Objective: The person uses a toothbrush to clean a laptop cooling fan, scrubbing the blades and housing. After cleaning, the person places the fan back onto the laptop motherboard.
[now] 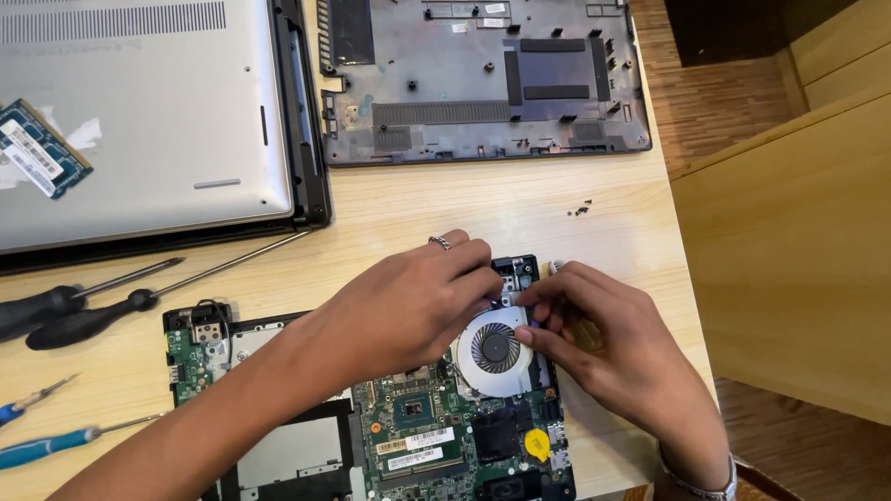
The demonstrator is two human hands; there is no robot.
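Observation:
An opened laptop base with a green circuit board (408,436) lies at the near edge of the wooden table (483,209). A round white cooling fan (495,350) sits at its upper right corner. My left hand (399,311), a ring on one finger, reaches across the board with its fingertips pinched at the fan's upper edge. My right hand (608,348) comes in from the right, its fingers pressed on the fan's right rim. What the fingertips hold, if anything, is hidden.
A grey laptop cover (139,121) with a loose memory module (37,148) lies at top left. A bare bottom panel (483,79) lies at top centre. Two black screwdrivers (93,311) and two blue ones (46,445) lie at left. Small screws (581,208) sit loose.

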